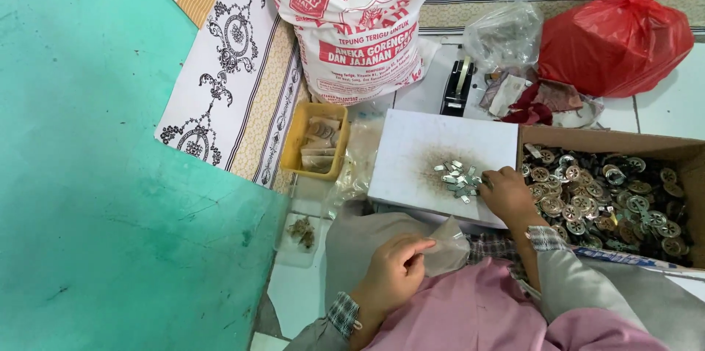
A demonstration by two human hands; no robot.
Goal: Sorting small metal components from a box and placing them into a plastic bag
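A: What lies around the hands?

B: In the middle of the frame there is a white board [433,153] with a dark smudge, and on it a little heap of small silver metal pieces [457,177]. At the right, a cardboard box [609,143] is full of round metal discs [609,200]. At the upper middle stands a white sack with red print [352,28]. Beside it, upper right, are a clear plastic bag [507,31] and a red plastic bag [617,39], with a black tape dispenser [457,87] below them. Left of the board is a yellow tray [317,138] with flat packets in it. The left of the frame is a teal floor [110,175], with a patterned cloth [228,57] above.

A: Does something stand in the way?

B: Nothing lies between the right hand and the heap. The box wall is just beside the wrist.

A: How is the right hand [508,193]?

B: It reaches forward from the lower right, palm down. The fingers are curled and pressed together, touching the right edge of the heap. I cannot tell if they pinch a piece.

A: And the left hand [393,270]?

B: It is low in the frame, near the lap with pink cloth. Thumb and fingers pinch a small clear bag [446,247], well apart from the heap.
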